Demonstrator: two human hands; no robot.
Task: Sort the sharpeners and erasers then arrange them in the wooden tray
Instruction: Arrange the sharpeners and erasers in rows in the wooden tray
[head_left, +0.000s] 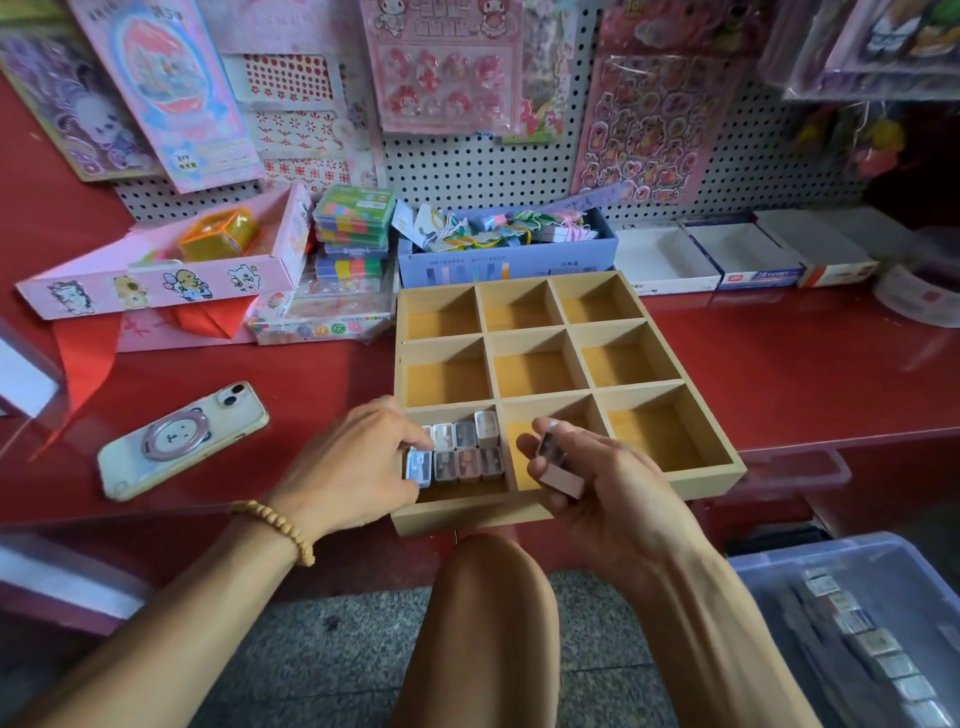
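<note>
Wooden tray (566, 512) sits at the near edge of the red tabletop (779, 364), nine compartments. Only the near-left one is filling: small sharpeners (457, 449) packed upright in two tight rows, probably to save room. Left hand (353, 462) pinches the pale blue sharpener (418, 466) at the row's end, likely squaring it up. Right hand (597, 483) grips a pink sharpener (563, 475) above the near-middle compartment, ready as next piece. More stock lies in the clear bin (883, 561), lower right. Sharpeners look boxy, clear-topped, pastel.
</note>
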